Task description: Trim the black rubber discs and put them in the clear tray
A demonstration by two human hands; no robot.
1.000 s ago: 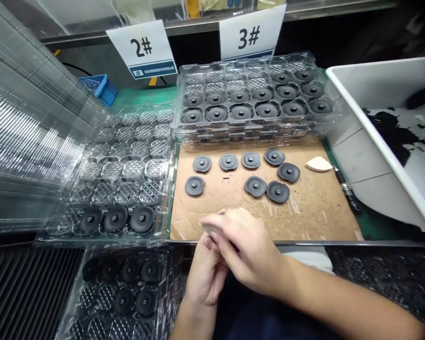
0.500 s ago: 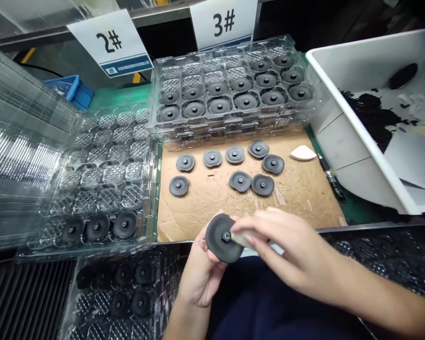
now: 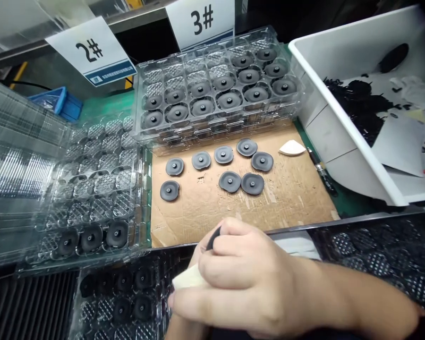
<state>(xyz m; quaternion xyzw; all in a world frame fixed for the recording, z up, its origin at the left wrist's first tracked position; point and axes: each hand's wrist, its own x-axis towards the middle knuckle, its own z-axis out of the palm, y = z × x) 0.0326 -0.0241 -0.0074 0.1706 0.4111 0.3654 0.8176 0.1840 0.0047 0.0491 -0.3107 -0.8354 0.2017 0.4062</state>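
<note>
I log item 1 as a dark rubber disc (image 3: 214, 238), qty 1 in hand: from my end nearly edge-on, only a thin sliver showing, long axis tilted up to the right, face and centre hidden. Position: just above the bench's front edge, between the hands, mostly behind fingers. R hand (image 3: 248, 278) is curled shut, fingers together, clamped on a white sponge wedge (image 3: 189, 277), qty 1, its long axis roughly level, pointing L. L hand (image 3: 197, 252) is almost wholly behind R; I can't tell its grip. On cardboard sheet (image 3: 286, 208) I count 8 grey discs (image 3: 230, 181) w/ centre studs, plus 1 more sponge wedge (image 3: 292, 148). Black-handled tool (image 3: 321, 172), qty 1, lies just R of sheet. Clear trays: upper (image 3: 138, 113) holds 14 discs; left (image 3: 141, 189) holds 3, front row; lower (image 3: 163, 288) approx. 6, hard to count. White bin (image 3: 326, 123) at R holds black scraps (image 3: 357, 101). Signs: 2# (image 3: 90, 52), 3# (image 3: 200, 21). Blue crate (image 3: 58, 103), qty 1, far L.
</note>
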